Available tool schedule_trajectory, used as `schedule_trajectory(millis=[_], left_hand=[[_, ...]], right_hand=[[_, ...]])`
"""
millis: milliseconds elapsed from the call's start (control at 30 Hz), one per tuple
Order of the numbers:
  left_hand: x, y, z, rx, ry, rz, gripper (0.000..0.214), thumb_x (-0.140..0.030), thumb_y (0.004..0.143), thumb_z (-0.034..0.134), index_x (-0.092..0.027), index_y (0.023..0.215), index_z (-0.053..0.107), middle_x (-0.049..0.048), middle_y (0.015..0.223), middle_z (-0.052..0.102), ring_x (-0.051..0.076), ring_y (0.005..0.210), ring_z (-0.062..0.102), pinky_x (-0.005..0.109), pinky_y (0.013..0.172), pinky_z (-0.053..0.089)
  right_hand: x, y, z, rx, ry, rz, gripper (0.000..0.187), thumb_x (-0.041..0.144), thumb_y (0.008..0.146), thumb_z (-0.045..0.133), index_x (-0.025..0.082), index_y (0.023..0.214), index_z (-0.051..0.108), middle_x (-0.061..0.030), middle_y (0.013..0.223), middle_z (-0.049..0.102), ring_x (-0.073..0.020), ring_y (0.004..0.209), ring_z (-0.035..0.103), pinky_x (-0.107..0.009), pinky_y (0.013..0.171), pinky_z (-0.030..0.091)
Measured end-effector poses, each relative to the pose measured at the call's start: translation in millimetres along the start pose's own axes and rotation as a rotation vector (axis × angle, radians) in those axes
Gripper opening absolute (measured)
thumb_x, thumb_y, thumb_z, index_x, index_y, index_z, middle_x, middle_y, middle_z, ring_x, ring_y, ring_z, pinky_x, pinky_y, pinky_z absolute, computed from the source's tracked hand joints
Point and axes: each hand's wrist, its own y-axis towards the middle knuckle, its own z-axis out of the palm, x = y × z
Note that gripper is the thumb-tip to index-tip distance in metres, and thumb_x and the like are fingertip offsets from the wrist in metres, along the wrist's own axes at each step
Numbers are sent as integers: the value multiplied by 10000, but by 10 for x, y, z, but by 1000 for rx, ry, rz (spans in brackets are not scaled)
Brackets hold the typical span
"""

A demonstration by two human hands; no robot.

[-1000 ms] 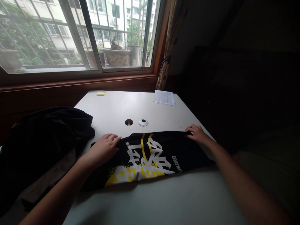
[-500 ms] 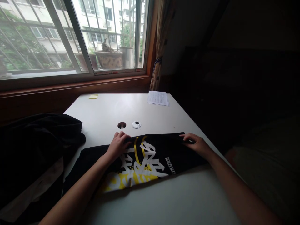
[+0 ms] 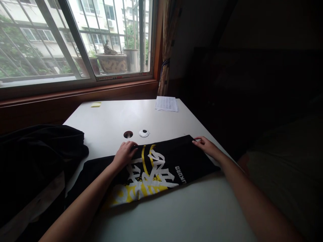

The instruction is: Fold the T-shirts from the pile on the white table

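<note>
A black T-shirt (image 3: pixel 186 153) with a white and yellow print lies folded in a long strip across the white table (image 3: pixel 171 215). My left hand (image 3: pixel 124 154) rests at its far edge, left of the print, fingers curled over the cloth. At the far right corner, my right hand (image 3: pixel 205 146) has thumb and forefinger pinched together on the shirt's edge. Part of the shirt's left side is hidden behind my left forearm.
A dark heap of cloth (image 3: pixel 42 151) covers the table's left side. Beyond the shirt are a round cable hole (image 3: pixel 128 134) and a white round cover (image 3: pixel 144 133). Paper sheets (image 3: pixel 166 104) and a yellow sticky note pad (image 3: pixel 96 105) lie near the window.
My right hand has shifted slightly away from me, and the shirt's far right corner has moved away and to the left with it. My left hand stays at the same edge. The view has turned slightly.
</note>
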Motion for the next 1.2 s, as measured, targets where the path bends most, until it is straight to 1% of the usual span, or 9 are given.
schedule_trajectory(millis=[133, 367, 500, 667, 800, 933, 1000, 1100, 1200], left_hand=[[55, 15, 46, -10, 23, 4, 190, -356, 981, 552, -241, 1106, 638, 68, 1118, 694, 285, 1038, 556, 459, 932, 483], [93, 52, 70, -66, 99, 65, 197, -333, 991, 554, -251, 1158, 618, 63, 1141, 692, 294, 1066, 543, 456, 941, 490], [109, 56, 80, -69, 118, 82, 200, -339, 997, 548, -259, 1169, 611, 62, 1154, 678, 290, 1085, 540, 461, 949, 493], [135, 77, 82, -104, 110, 120, 234, -345, 997, 553, -241, 1199, 607, 85, 1138, 641, 287, 1069, 537, 477, 942, 500], [-131, -56, -79, -176, 133, 229, 223, -360, 1001, 554, -219, 1157, 625, 110, 1172, 594, 288, 1095, 513, 491, 951, 493], [-650, -496, -305, 156, 165, 422, 196, -403, 995, 571, -229, 1008, 661, 73, 1045, 643, 246, 994, 549, 407, 872, 509], [-865, -764, -352, 323, 221, 486, 265, -456, 938, 650, -244, 1096, 661, 74, 1137, 651, 259, 1034, 563, 400, 871, 513], [-1027, -1066, -323, 417, 349, 487, 299, -409, 929, 654, -233, 1170, 636, 86, 1201, 643, 279, 1062, 577, 431, 892, 520], [-1043, -1192, -268, 439, 430, 474, 165, -217, 978, 525, -208, 1105, 631, 83, 1122, 663, 255, 1006, 596, 418, 870, 533]], right_hand=[[93, -110, -78, 61, 50, 44, 544, 499, 821, 760, 226, 1264, 604, -53, 907, 724, -241, 853, 709, -353, 766, 570], [96, -606, -232, 199, 74, 217, 926, 586, 839, 725, 315, 1583, 245, -108, 1185, 724, -288, 971, 741, -397, 822, 600], [29, -955, -270, 234, 136, 194, 917, 530, 811, 761, 310, 1573, 301, -109, 1210, 733, -319, 1073, 725, -436, 919, 587], [-110, -1211, -316, 16, 89, 93, 807, 580, 819, 713, 320, 1523, 415, -120, 1192, 741, -360, 1138, 698, -492, 939, 574], [-213, -1305, -319, -2, 57, 49, 729, 582, 822, 708, 291, 1459, 506, -141, 1206, 730, -375, 1225, 645, -499, 989, 538], [-276, -1315, -255, -13, 3, 43, 634, 589, 827, 692, 284, 1375, 594, -125, 1202, 721, -367, 1269, 609, -489, 1027, 505], [-298, -1287, -204, -52, 8, 37, 601, 600, 825, 683, 287, 1336, 623, -100, 1104, 737, -343, 1187, 655, -471, 997, 519], [-318, -1250, -142, -87, 53, 19, 549, 603, 817, 680, 258, 1245, 672, -55, 902, 723, -287, 957, 707, -427, 892, 553], [-321, -1272, -124, -136, 91, 4, 479, 587, 804, 697, 243, 1136, 714, -51, 911, 718, -268, 924, 688, -396, 853, 544]])
